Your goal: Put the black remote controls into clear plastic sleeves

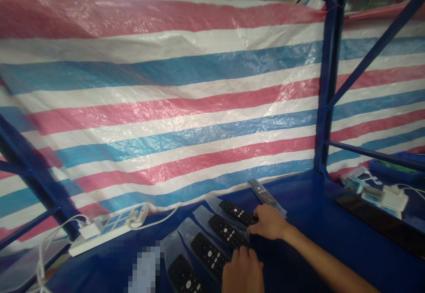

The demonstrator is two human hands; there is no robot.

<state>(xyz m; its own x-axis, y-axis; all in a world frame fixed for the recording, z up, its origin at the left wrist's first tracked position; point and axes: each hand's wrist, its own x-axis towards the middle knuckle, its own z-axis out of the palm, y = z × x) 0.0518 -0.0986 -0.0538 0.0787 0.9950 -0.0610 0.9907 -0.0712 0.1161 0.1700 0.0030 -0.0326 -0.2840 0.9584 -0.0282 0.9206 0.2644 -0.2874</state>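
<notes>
Your two hands work at the ends of black remotes (208,253) on the blue desk (305,204), lower centre of the frame.
Your right hand (269,222) pinches narrowly at the lower-right end of the upper remote (236,212); your left hand (244,270) curls over the end of the second remote (228,232), its fingertips hidden, so I cannot tell whether it grips. Plastic sleeves (202,214) show past the remotes' upper-left ends. Best hold each by its edges, off the buttons, and align it with its sleeve without creasing the film.
</notes>
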